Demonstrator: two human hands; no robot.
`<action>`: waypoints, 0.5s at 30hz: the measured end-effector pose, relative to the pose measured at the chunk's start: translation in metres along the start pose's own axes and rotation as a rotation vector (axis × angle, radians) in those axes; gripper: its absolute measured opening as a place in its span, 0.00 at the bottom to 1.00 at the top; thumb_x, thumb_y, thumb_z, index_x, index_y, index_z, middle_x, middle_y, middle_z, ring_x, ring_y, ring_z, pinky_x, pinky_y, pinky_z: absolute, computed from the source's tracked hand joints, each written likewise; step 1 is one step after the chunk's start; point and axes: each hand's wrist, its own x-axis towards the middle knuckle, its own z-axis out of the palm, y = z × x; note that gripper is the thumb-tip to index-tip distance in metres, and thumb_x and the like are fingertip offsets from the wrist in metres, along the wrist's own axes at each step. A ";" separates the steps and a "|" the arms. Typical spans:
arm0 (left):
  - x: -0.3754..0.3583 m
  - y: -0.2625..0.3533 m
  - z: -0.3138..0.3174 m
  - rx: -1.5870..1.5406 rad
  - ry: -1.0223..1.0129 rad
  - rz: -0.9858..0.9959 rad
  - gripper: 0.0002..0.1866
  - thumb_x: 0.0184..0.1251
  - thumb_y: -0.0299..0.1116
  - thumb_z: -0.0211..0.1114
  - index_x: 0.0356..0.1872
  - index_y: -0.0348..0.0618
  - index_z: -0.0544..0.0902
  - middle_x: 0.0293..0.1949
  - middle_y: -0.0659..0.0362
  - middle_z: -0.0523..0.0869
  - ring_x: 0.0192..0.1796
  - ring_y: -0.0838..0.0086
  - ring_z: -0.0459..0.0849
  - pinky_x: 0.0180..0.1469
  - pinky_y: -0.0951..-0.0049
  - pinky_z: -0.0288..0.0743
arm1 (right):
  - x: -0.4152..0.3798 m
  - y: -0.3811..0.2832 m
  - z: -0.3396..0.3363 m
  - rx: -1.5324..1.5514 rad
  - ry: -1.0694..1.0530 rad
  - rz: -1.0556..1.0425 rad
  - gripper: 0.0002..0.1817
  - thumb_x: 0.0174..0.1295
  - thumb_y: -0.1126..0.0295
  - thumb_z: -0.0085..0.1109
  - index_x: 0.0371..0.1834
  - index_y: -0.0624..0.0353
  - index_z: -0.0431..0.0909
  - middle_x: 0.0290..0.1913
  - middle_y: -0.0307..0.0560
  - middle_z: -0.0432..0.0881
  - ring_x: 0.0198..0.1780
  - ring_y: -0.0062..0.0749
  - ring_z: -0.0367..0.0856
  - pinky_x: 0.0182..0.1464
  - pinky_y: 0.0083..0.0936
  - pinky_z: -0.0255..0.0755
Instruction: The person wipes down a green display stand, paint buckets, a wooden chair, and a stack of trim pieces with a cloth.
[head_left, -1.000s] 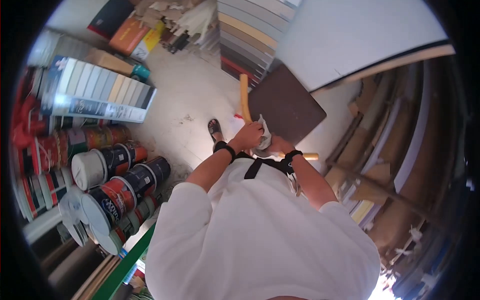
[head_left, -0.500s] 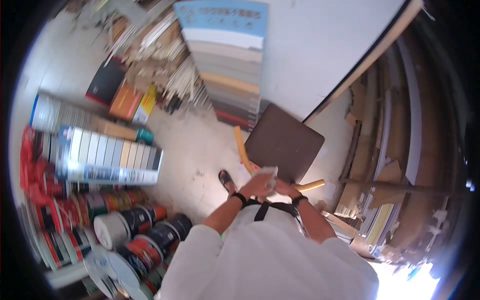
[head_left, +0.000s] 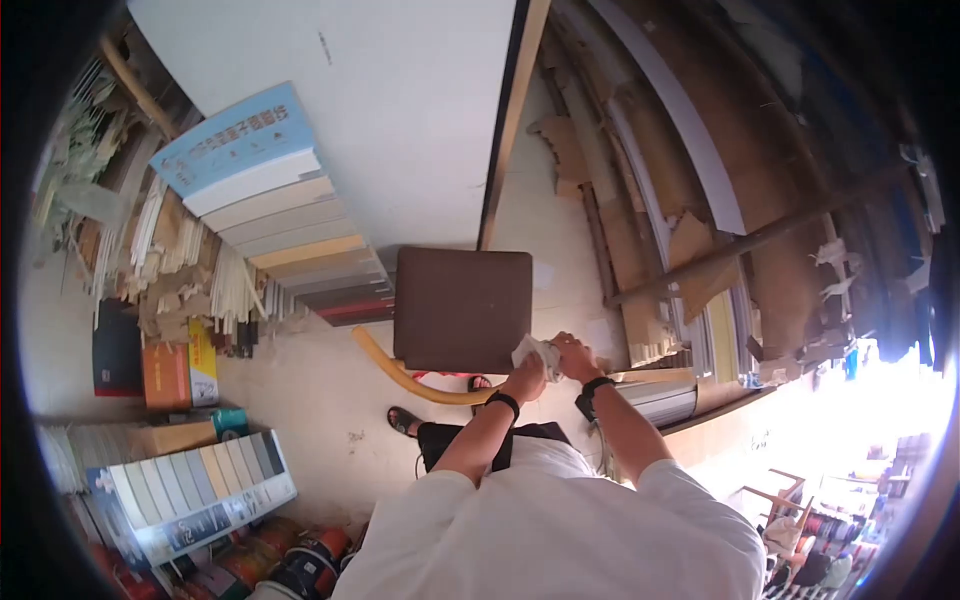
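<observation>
My left hand (head_left: 528, 378) is closed on a crumpled whitish cloth or paper (head_left: 537, 352), just past the near right corner of a brown square seat (head_left: 464, 310). Close beside it, my right hand (head_left: 573, 356) has bent fingers at the right edge of the same crumpled piece. A curved yellow armrest (head_left: 385, 370) runs round the left and near side of the seat. Part of another yellow bar (head_left: 655, 376) shows to the right of my right wrist.
A colour sample board (head_left: 290, 220) leans against a white panel (head_left: 400, 120). Long boards (head_left: 680, 130) stand at the right. A smaller sample board (head_left: 195, 490), boxes (head_left: 165, 375) and paint cans (head_left: 310, 560) lie at the left. Sandalled feet (head_left: 403, 420) are on the floor.
The view has turned, so the seat and sample boards appear rotated and further left. Both hands have moved to the seat's near right corner, still close together around the crumpled piece.
</observation>
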 end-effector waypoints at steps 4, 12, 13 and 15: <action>-0.006 -0.002 -0.033 -0.246 -0.093 -0.175 0.23 0.64 0.32 0.61 0.57 0.26 0.72 0.46 0.38 0.82 0.49 0.47 0.85 0.47 0.53 0.82 | 0.003 -0.005 0.026 0.004 0.126 -0.311 0.22 0.56 0.64 0.63 0.56 0.44 0.79 0.53 0.51 0.78 0.60 0.51 0.77 0.57 0.45 0.75; -0.105 -0.037 -0.109 0.048 -0.133 -0.060 0.12 0.60 0.32 0.62 0.45 0.43 0.81 0.38 0.51 0.86 0.45 0.57 0.86 0.49 0.54 0.76 | 0.013 -0.070 0.073 -0.273 -0.278 -0.654 0.32 0.38 0.65 0.73 0.52 0.55 0.76 0.51 0.52 0.79 0.57 0.50 0.76 0.50 0.47 0.72; -0.114 -0.043 -0.115 0.074 -0.114 -0.092 0.12 0.60 0.33 0.62 0.44 0.43 0.81 0.40 0.52 0.86 0.45 0.57 0.86 0.50 0.53 0.76 | 0.019 -0.080 0.076 -0.169 -0.337 -0.640 0.32 0.38 0.64 0.74 0.51 0.56 0.76 0.52 0.52 0.80 0.57 0.50 0.77 0.52 0.45 0.73; -0.142 -0.047 -0.131 0.121 -0.101 -0.167 0.13 0.59 0.33 0.62 0.44 0.42 0.81 0.43 0.52 0.86 0.46 0.57 0.85 0.50 0.52 0.75 | 0.026 -0.104 0.089 0.004 -0.426 -0.631 0.33 0.37 0.62 0.75 0.51 0.56 0.76 0.52 0.53 0.81 0.57 0.50 0.79 0.55 0.43 0.74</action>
